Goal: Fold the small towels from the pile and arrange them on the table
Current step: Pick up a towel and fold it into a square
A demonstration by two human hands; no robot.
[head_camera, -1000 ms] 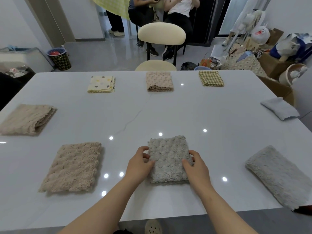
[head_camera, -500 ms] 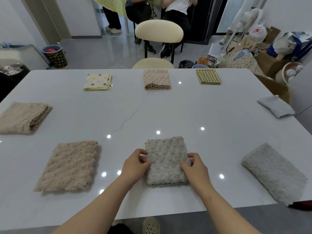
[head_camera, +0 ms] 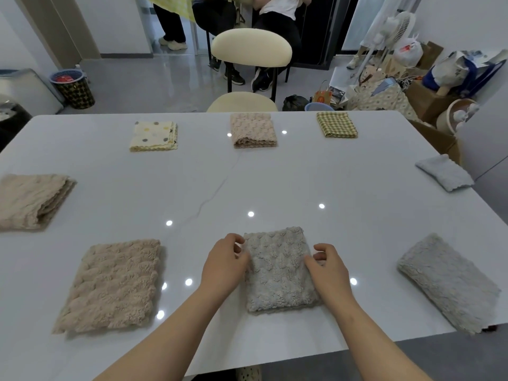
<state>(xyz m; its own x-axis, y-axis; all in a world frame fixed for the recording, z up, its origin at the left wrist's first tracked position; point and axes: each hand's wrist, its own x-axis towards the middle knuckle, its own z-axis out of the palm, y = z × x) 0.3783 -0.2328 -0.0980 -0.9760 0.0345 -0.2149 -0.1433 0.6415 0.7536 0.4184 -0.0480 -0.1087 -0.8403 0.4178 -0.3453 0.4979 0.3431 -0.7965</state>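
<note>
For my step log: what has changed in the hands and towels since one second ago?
The left hand and right hand released their pinch on the grey towel; the fingers are now lifted and loosely curled, thumbs at its edges. That towel and the other towels stayed put.

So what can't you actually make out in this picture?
Head view, the only one:
Whether the left hand and right hand pinch the grey towel between them: curled fingers hide the contact.
The far-left beige towel: cut by the frame edge.
The towel pile: nowhere in frame.
</note>
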